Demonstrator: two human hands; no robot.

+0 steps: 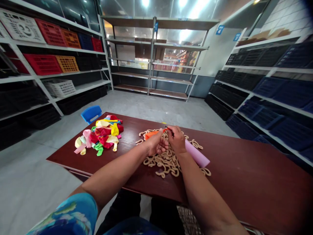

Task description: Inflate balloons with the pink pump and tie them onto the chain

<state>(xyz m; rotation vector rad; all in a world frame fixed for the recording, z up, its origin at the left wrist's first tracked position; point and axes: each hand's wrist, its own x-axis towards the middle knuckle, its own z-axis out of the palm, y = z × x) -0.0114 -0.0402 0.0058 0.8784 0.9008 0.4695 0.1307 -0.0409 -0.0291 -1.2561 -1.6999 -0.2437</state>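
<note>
My left hand (157, 143) is closed with its thumb and finger on an orange balloon (151, 134), limp and uninflated. Its narrow end reaches over to my right hand (176, 138), whose fingers are pinched together there around a small dark tip (166, 127) that I cannot identify. Under both hands spreads a pile of beige curved, worm-like pieces (167, 161). A lilac cylinder (197, 154) lies slanted on the pile beside my right wrist, its far end hidden behind the hand.
Toward the left of the dark red table (244, 169) is a heap of colourful limp balloons (104, 133). A blue chair (91, 113) stands beyond the table edge. Shelves with crates (50, 31) line the left, and dark bins (271, 88) fill shelves on the right.
</note>
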